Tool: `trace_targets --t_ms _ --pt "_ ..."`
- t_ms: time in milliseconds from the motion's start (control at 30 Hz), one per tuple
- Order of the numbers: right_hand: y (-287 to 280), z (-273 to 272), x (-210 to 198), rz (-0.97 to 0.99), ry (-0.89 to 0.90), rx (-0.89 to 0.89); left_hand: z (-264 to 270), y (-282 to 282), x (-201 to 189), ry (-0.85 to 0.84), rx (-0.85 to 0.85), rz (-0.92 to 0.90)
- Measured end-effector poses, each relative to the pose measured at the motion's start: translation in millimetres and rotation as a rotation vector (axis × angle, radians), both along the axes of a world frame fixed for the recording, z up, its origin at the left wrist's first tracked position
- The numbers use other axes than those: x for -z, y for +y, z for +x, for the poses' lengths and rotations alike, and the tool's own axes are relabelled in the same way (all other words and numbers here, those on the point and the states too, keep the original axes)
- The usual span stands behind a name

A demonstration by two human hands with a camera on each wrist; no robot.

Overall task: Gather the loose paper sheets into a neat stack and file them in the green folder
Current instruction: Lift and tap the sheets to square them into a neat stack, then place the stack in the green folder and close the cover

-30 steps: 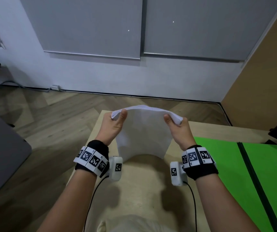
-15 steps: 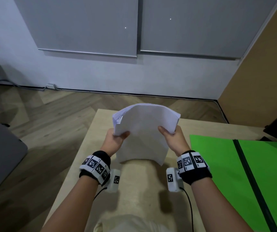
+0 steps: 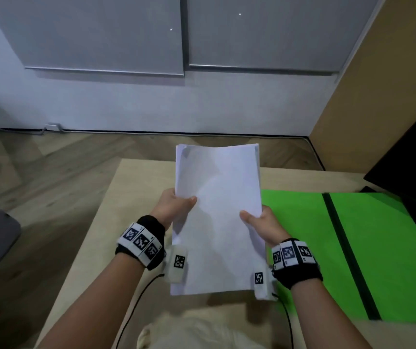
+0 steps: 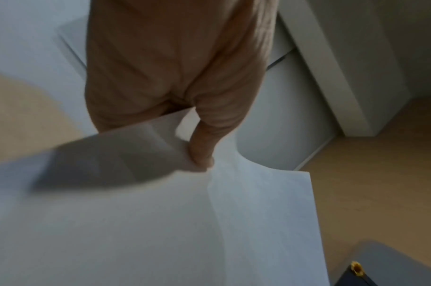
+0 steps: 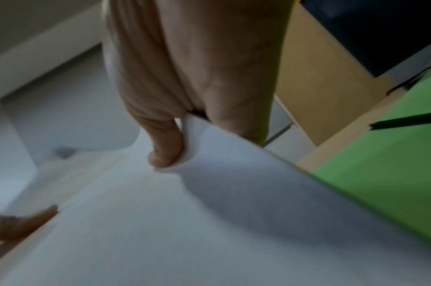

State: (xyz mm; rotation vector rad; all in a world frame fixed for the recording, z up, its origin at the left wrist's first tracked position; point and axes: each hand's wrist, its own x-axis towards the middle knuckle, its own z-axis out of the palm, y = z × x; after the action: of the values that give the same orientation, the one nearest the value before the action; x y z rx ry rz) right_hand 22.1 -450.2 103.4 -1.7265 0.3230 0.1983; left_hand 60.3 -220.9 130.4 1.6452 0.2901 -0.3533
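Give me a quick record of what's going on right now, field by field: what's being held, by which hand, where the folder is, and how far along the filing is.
held item: paper stack, sheets gathered together, held above the table
left hand: pinches the stack's left edge, thumb on top
right hand: pinches the stack's right edge, thumb on top
stack shape: slightly bowed between the hands
green folder: lies flat on the table to the person's right, a black band across it
filing: not yet done; no paper is on or in the folder
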Motion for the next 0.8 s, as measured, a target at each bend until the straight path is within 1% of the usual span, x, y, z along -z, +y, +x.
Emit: trace_targets --t_ms 100,233,333,400,500,600,700,800 --pt "-38.9 -6.1 15.3 -0.101 0.056 0.114 0.5 -40.9 25.5 0.124 0.023 -0.08" --pt "-117.8 -19.9 29.0 -0.2 0.2 0.22 -9.3 -98.8 59.7 0.306 0.026 -0.069" --pt "-179.4 -34.6 39.3 -0.294 0.276 0.311 -21.2 -139.4 85.6 0.477 0.098 -0.041" --pt "-216.4 -45.1 44.3 -0.352 0.327 0.37 -27.9 -164.8 101.0 0.538 0.159 0.049" --pt "-263.6 -56.1 48.6 -0.396 0.412 0.422 -33.0 -200.9 113.3 0.495 0.247 0.26" --pt "-298.4 -63.9 50.6 -0.391 0.503 0.423 -35.5 -232.1 119.6 0.425 0.23 0.373" --pt "-321.5 -70.9 55.8 -0.387 0.58 0.398 -39.0 -257.2 123.5 0.418 0.143 0.393" --pt "-331.0 -77.4 58.7 -0.378 0.626 0.381 -43.0 -271.5 129.4 0.445 0.07 0.38"
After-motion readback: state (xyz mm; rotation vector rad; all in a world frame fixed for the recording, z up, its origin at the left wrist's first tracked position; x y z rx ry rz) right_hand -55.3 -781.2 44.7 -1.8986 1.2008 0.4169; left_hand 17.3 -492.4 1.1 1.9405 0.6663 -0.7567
